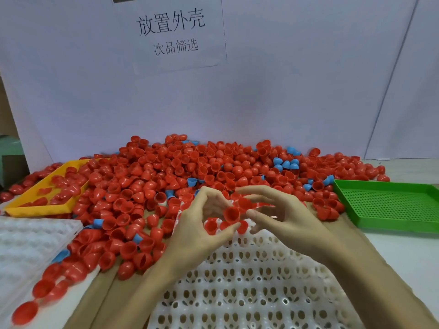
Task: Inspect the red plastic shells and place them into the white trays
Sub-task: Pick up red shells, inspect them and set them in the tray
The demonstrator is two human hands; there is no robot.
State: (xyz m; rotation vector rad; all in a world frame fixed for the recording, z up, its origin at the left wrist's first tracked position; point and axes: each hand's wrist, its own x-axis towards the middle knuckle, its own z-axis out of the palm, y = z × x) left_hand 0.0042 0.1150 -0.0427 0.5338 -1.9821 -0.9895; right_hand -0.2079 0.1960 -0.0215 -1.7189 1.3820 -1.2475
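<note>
A big heap of red plastic shells [166, 176] covers the table behind my hands. A white tray [249, 281] with rows of round holes lies in front of me, and a few red shells [211, 227] sit in its far row. My left hand [194, 229] is over the tray's far left corner, fingers curled, its thumb by one open red shell [231, 214] held up between both hands. My right hand [282, 217] pinches a second red shell [245, 202] between thumb and fingers.
A yellow tray [26, 208] with several red shells stands at the left. A green perforated tray [392, 205] sits at the right. Another white tray [28, 241] lies at the near left. Blue shells [286, 163] are mixed into the heap. A white board with a sign [175, 32] stands behind.
</note>
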